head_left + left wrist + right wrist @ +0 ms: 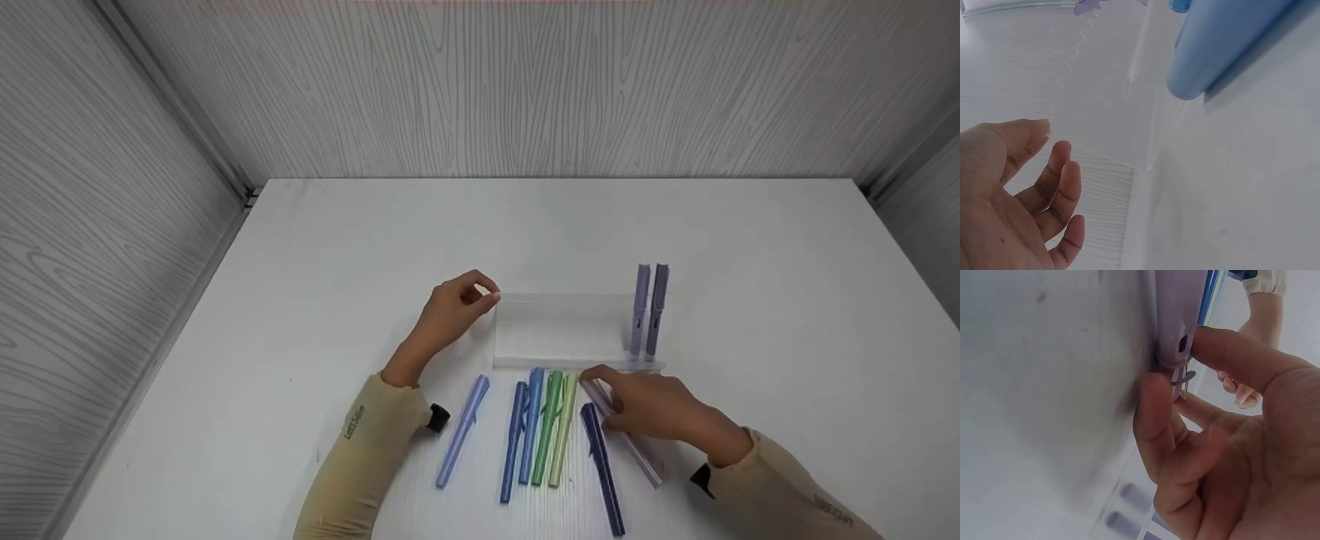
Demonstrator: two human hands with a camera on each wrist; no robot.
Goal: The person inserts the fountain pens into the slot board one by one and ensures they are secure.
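Here, pens [549, 427] on a white table [750, 262], wood-grain panels [480, 90] behind

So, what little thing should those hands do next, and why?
I'd probably have the right hand lift the pale purple pen toward the clear pen rack. Its fingers already grip that pen, two similar purple pens already sit at the rack's right end with bare space beside them, and the left hand seems to steady the opposite end.
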